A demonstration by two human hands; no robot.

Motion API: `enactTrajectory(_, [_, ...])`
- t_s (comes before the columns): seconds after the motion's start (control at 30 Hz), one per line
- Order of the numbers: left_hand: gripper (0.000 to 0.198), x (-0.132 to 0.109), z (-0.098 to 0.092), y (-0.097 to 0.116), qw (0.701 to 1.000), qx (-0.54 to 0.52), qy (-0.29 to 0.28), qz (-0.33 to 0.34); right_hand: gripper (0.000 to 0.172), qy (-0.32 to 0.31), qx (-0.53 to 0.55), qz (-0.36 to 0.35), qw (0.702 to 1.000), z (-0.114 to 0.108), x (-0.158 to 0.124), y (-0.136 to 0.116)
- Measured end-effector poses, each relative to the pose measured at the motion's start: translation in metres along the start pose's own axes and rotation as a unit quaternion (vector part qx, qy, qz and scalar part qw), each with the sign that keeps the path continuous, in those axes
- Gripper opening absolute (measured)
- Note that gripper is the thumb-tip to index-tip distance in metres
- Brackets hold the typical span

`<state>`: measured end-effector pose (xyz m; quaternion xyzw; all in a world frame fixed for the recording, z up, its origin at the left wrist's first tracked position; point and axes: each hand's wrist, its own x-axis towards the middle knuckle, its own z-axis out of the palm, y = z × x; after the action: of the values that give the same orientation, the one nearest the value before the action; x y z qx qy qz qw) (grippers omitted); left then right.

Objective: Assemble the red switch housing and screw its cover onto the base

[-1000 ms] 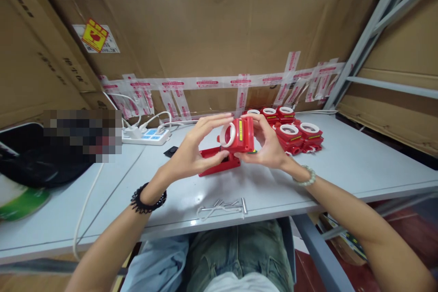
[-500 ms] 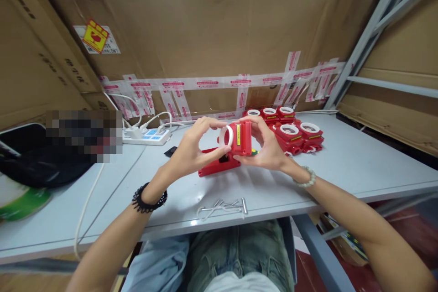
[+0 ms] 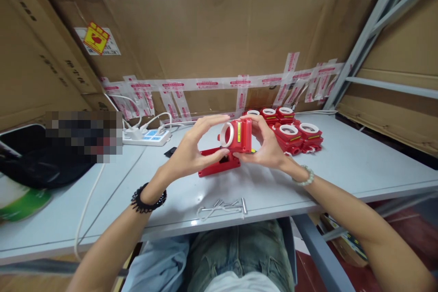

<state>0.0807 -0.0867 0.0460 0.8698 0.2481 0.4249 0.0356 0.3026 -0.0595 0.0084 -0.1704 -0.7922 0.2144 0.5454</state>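
Observation:
Both hands hold a small red plastic block (image 3: 241, 136) with a white ring on its left face and a yellow strip on top, lifted just above the table. My left hand (image 3: 191, 148) curls round its left side, thumb under the ring and fingers arched over it. My right hand (image 3: 267, 143) grips the right side and back. A flat red base piece (image 3: 214, 168) lies on the table directly below the block.
A stack of similar red blocks with white rings (image 3: 290, 133) sits behind my right hand. Several metal pins (image 3: 224, 206) lie near the grey table's front edge (image 3: 260, 214). A white power strip (image 3: 147, 136) and a black bag (image 3: 37, 159) lie to the left; taped cardboard walls the back.
The block has hardly moved. My left fingers closed in over the ring, then spread upward again. The view shifted slightly.

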Motion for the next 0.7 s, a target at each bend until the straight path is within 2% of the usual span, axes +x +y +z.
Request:
enactTrajectory(0.07, [0.052, 0.000, 0.001, -0.001, 0.999, 0.005, 0.020, -0.040, 0.079, 0.001, -0.007, 0.003, 1.000, 0.000, 0.000, -0.001])
enactTrajectory(0.13, [0.042, 0.000, 0.002, -0.001, 0.999, 0.021, 0.022, -0.043, 0.076, 0.000, -0.019, 0.000, 1.000, 0.000, 0.000, -0.002])
enactTrajectory(0.2, [0.036, 0.000, 0.001, -0.001, 0.999, 0.042, 0.004, -0.001, 0.075, -0.005, -0.025, 0.003, 1.000, -0.001, 0.000, -0.003])
enactTrajectory(0.27, [0.039, -0.001, 0.000, -0.001, 0.997, 0.050, -0.014, 0.051, 0.076, -0.012, -0.015, 0.010, 1.000, -0.002, 0.001, -0.003])
enactTrajectory(0.33, [0.047, -0.001, -0.001, -0.001, 0.997, 0.035, -0.020, 0.064, 0.077, -0.017, 0.000, 0.014, 1.000, -0.003, 0.002, -0.004])
enactTrajectory(0.43, [0.062, -0.002, 0.001, -0.003, 1.000, 0.002, -0.005, 0.003, 0.076, -0.016, 0.004, 0.020, 1.000, -0.002, 0.002, -0.006])
enactTrajectory(0.53, [0.046, -0.002, 0.001, -0.005, 1.000, 0.003, 0.005, -0.025, 0.076, -0.019, -0.001, 0.023, 1.000, -0.002, 0.002, -0.009])
enactTrajectory(0.6, [0.040, -0.002, -0.001, -0.005, 1.000, 0.000, -0.005, 0.004, 0.077, -0.032, 0.014, 0.033, 0.999, -0.004, 0.003, -0.011])
enactTrajectory(0.7, [0.045, -0.002, -0.005, -0.002, 0.997, -0.031, -0.030, 0.057, 0.072, -0.070, 0.069, 0.086, 0.991, -0.009, 0.004, -0.012])
